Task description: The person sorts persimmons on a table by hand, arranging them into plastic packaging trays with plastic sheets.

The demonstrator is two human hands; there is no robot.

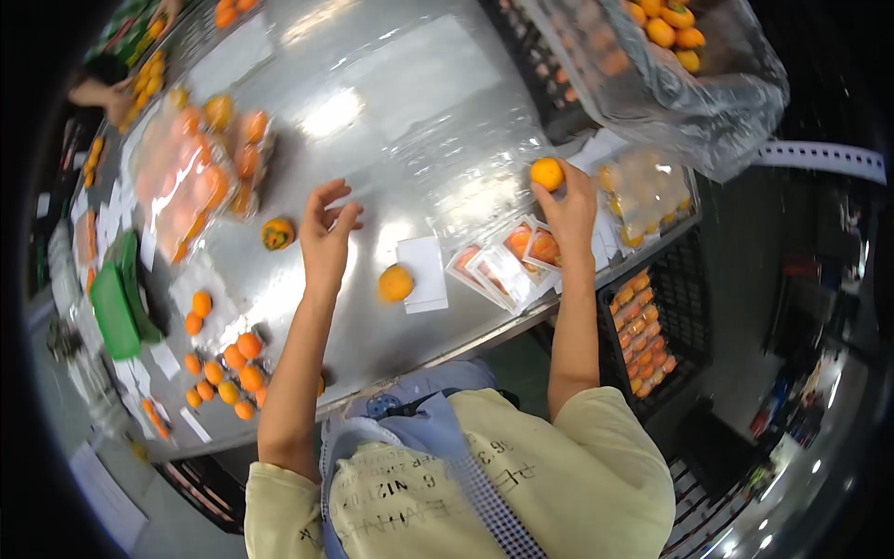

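My right hand (570, 207) grips a round orange-yellow fruit (547, 174) between thumb and fingers, above the right part of the metal table (368, 340). My left hand (328, 228) is raised over the table, fingers curved and apart, with nothing in it. To its left lies an orange fruit with green patches (277, 233). Another round orange fruit (396, 282) sits between my arms, beside a white paper slip (424, 270). Printed cards with fruit pictures (503, 265) are fanned out below my right hand. Clear plastic bags (475, 177) lie flat between my hands.
Filled fruit bags (200, 168) and loose small oranges (233, 365) are on the left, near a green plastic container (116, 298). A plastic-lined crate (652, 84) stands back right. Packed fruit fills a black crate (643, 335) below. Another person's hand (116, 101) is far left.
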